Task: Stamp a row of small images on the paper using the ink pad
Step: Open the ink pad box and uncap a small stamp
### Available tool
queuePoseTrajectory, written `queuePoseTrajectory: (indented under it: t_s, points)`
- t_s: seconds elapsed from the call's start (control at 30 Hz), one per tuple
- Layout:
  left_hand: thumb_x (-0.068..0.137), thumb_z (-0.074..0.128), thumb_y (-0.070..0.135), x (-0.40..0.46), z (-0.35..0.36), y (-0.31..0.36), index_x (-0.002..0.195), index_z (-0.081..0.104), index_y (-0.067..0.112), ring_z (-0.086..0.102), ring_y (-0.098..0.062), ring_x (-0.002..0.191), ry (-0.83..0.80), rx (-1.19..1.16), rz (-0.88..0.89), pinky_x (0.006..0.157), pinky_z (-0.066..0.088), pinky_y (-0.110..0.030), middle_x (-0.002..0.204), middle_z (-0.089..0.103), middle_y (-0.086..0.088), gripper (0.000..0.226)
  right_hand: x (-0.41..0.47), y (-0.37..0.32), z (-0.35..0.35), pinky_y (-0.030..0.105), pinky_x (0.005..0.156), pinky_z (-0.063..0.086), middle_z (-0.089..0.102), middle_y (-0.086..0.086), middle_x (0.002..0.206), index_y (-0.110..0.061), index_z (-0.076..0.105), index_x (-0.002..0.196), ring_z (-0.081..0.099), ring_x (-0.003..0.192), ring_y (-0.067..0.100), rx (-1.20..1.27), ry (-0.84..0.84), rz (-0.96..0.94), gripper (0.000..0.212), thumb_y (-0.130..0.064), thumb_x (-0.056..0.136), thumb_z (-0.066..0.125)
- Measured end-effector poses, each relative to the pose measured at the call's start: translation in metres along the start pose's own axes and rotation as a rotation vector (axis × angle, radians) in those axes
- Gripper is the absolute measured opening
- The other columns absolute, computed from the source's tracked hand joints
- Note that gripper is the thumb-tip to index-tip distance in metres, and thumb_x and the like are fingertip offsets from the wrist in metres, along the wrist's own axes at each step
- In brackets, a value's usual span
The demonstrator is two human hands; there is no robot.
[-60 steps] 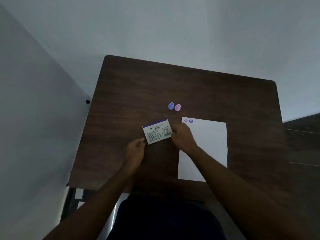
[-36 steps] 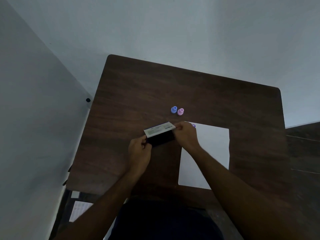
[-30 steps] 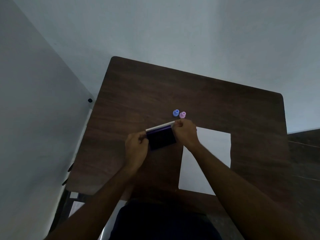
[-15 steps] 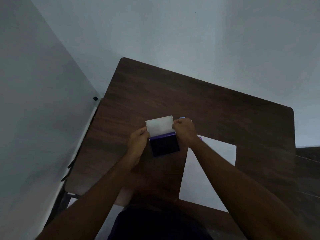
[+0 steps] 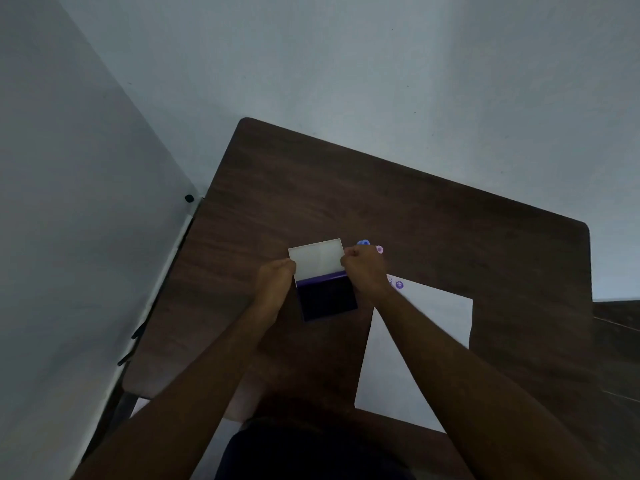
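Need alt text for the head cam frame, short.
Both hands, left hand and right hand, hold an ink pad open by its lid on a dark wooden table. White paper with two stamped marks lies right; two small stampers behind.

My feed is dim and underexposed, with a cool grey cast. The dark brown wooden desk [image 5: 433,237] goes nearly black toward 6 o'clock, its grain soft. The white sheet of paper [image 5: 433,323] at 4 o'clock is the brightest patch, without glare. Shadows are faint and diffuse. Wide-angle distortion bends the pale walls at 9 and 12 o'clock.
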State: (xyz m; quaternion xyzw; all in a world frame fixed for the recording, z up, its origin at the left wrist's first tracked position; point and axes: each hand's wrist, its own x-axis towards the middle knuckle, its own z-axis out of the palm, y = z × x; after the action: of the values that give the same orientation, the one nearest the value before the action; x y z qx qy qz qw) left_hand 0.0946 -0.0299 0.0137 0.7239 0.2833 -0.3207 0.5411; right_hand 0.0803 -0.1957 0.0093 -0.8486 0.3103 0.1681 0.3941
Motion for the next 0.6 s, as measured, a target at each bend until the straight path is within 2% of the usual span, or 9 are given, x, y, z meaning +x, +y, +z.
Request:
queuePoseTrajectory:
  t_s: [0.1, 0.2, 0.27, 0.37, 0.5, 0.6]
  points:
    - [0.091, 0.053, 0.023, 0.003, -0.001, -0.002, 0.083, 0.059, 0.017, 0.057, -0.018, 0.075, 0.06, 0.012, -0.022, 0.063, 0.047, -0.03, 0.08, 0.059, -0.002, 0.012, -0.001, 0.002, -0.001, 0.02, 0.072, 0.041, 0.068, 0.008, 0.091, -0.003, 0.068, 0.091, 0.058, 0.08, 0.011, -0.067, 0.064, -0.047, 0.017, -0.006, 0.087, 0.052]
    - [0.093, 0.05, 0.027, 0.005, -0.004, -0.008, 0.084, 0.061, 0.023, 0.06, -0.018, 0.084, 0.081, 0.152, 0.132, 0.076, 0.052, -0.036, 0.087, 0.061, -0.001, 0.015, 0.002, 0.004, -0.011, 0.026, 0.083, 0.05, 0.069, 0.007, 0.1, -0.007, 0.069, 0.097, 0.063, 0.092, 0.017, -0.158, 0.083, -0.121, 0.017, -0.012, 0.088, 0.056]
    - [0.093, 0.049, 0.031, 0.003, -0.008, -0.011, 0.099, 0.064, 0.02, 0.06, -0.014, 0.088, 0.109, 0.289, 0.228, 0.075, 0.052, -0.033, 0.094, 0.064, 0.001, 0.019, 0.007, 0.001, -0.022, 0.034, 0.086, 0.052, 0.068, 0.009, 0.097, -0.008, 0.069, 0.094, 0.063, 0.091, 0.021, -0.313, 0.091, -0.25, 0.016, -0.014, 0.088, 0.056]
    - [0.094, 0.049, 0.033, 0.001, -0.013, -0.014, 0.109, 0.064, 0.022, 0.059, -0.009, 0.086, 0.139, 0.402, 0.307, 0.068, 0.047, -0.024, 0.101, 0.066, 0.002, 0.024, 0.017, -0.003, -0.038, 0.036, 0.077, 0.052, 0.062, 0.01, 0.096, -0.011, 0.068, 0.09, 0.057, 0.098, 0.025, -0.525, 0.229, -0.406, 0.012, -0.019, 0.084, 0.061]
    - [0.094, 0.05, 0.023, -0.006, -0.014, -0.014, 0.116, 0.059, 0.021, 0.054, -0.003, 0.085, 0.136, 0.393, 0.364, 0.058, 0.038, -0.013, 0.106, 0.062, 0.006, 0.025, 0.022, -0.007, -0.042, 0.04, 0.079, 0.049, 0.058, 0.015, 0.108, -0.007, 0.064, 0.098, 0.045, 0.112, 0.029, -0.679, 0.153, -0.34, 0.03, -0.028, 0.078, 0.069]
    - [0.093, 0.05, 0.019, -0.008, -0.014, -0.013, 0.122, 0.054, 0.022, 0.054, -0.006, 0.094, 0.14, 0.326, 0.357, 0.065, 0.043, -0.016, 0.117, 0.06, 0.002, 0.029, 0.024, -0.008, -0.038, 0.04, 0.082, 0.048, 0.061, 0.014, 0.107, -0.007, 0.062, 0.096, 0.045, 0.112, 0.029, -0.744, 0.119, -0.353, 0.03, -0.031, 0.078, 0.069]
